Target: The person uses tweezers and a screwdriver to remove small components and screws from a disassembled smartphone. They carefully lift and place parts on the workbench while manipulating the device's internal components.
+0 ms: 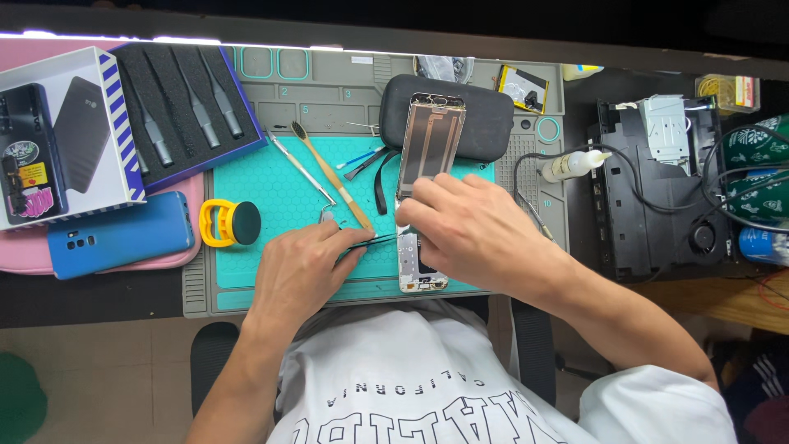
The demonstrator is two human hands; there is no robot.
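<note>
My left hand (300,267) grips black tweezers (380,239) whose tips point right toward an opened white phone (422,271) lying on the teal repair mat (271,177). My right hand (468,230) presses down on the phone's middle, covering most of its body. The phone's upper part, a metal-backed frame (431,140), leans up onto a dark oblong case (485,115). Only the phone's lower end shows under my right hand.
A bamboo toothbrush (329,173), metal spudger (302,168), yellow-and-black suction cup (230,223) and small picks lie on the mat. A blue phone (119,234), a tool tray (185,107) and a box (57,136) sit left. A glue bottle (571,164) and black electronics (657,189) stand right.
</note>
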